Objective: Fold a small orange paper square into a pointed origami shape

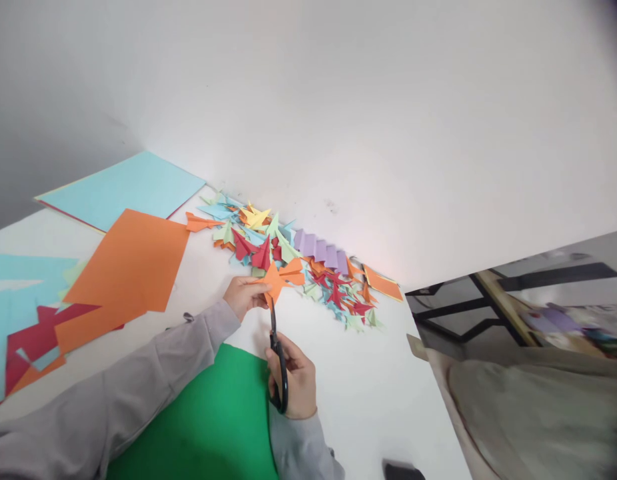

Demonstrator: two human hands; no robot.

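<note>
My left hand [246, 297] pinches an orange paper star [273, 281] by its left side, fingers closed on it. Black-handled scissors [278, 373] are in my right hand [297, 379], its fingers wrapped through the loops. The blades point away from me and their tips meet the star's lower edge; whether they are cutting into it I cannot tell. Just behind the star lies a pile of folded paper shapes [261, 253] in red, yellow, green, blue and orange. Under my forearms is a green sheet [203, 420].
Orange sheets [133, 260] and a light blue stack of paper [128, 190] lie at the left, with red scraps [31, 340] nearer me. A purple pleated strip [321, 250] and an orange pad [383, 283] rest along the wall. A dark object [402, 470] sits at the front edge.
</note>
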